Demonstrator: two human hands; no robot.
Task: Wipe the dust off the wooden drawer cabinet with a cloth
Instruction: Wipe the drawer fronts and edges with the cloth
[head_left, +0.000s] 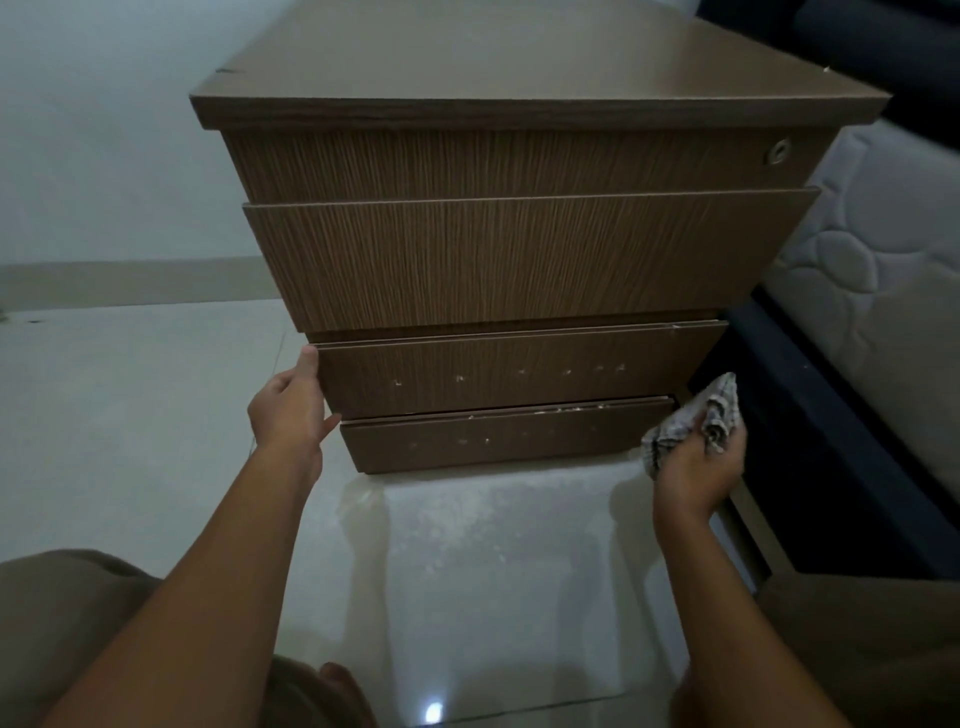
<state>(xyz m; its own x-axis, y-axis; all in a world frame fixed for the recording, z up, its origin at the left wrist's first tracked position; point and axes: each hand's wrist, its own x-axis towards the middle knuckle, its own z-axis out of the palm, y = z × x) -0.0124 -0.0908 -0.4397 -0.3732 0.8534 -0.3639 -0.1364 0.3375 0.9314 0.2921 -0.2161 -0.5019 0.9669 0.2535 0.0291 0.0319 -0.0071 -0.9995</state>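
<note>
Your L hand (291, 408) grips left edge of 3rd drawer (519, 374). Your R hand (693, 470) clutches bunched cloth (691, 415) by lower-right corner of cabinet (498, 260), which stands on floor (130, 415).

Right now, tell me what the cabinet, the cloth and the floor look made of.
Cabinet: probably wood-grain laminate or veneer board, matte; fine vertical grain lines on the fronts. Cloth, bunched in the right hand: soft woven fabric; checked pattern, limp folds. Floor: glossy pale tile; it mirrors a light, and joint lines show.
</note>
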